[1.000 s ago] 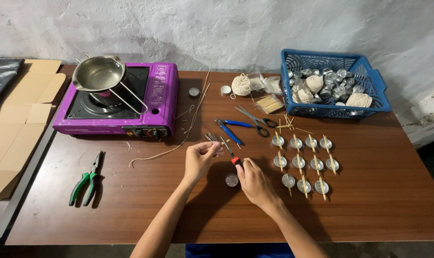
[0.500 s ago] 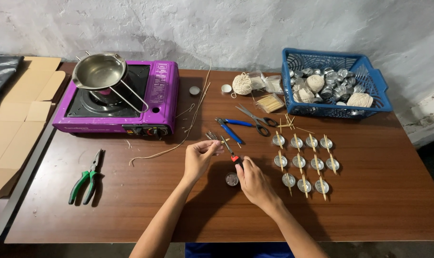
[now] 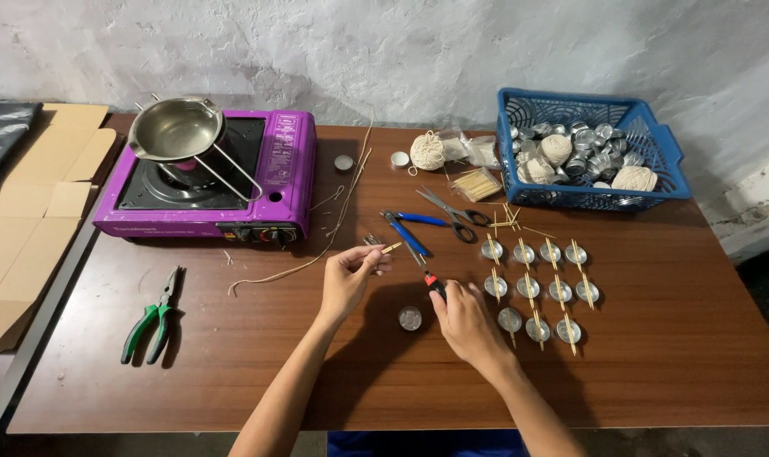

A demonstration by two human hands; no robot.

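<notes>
Near the middle of the frame, a bit low, I see my left hand (image 3: 348, 275) lifted just over the table (image 3: 655, 372). Its fingers are pressed together in a pinch on a thin little wooden stick (image 3: 390, 248), which pokes out to the right. Just right of it, my right hand (image 3: 462, 317) is curled around a small tool with a black and red handle (image 3: 433, 283). The tool tip points up the frame. I cannot tell what kind of tool it is.

Between my two hands, a small round metal cup (image 3: 410, 318) sits alone on the table. It is near my right hand, not touching it.

To the right of my right hand are more metal cups in rows (image 3: 537, 288), each with a little stick laid across it. Above my hands lie blue pliers (image 3: 406, 233) and scissors (image 3: 452, 216), close together. A pile of loose sticks (image 3: 476, 184) and a ball of string (image 3: 427, 152) sit higher up.

At the upper right of the frame stands a blue basket (image 3: 655, 156) with more cups and string balls inside. At the upper left is a purple stove (image 3: 274, 182) with a shiny metal pot (image 3: 175, 129) on top. A long string (image 3: 317, 245) runs down from near the stove. At the lower left, green pliers (image 3: 153, 317) lie on the table, well apart from my hands. Flat cardboard (image 3: 29, 211) lies off the left edge.
</notes>
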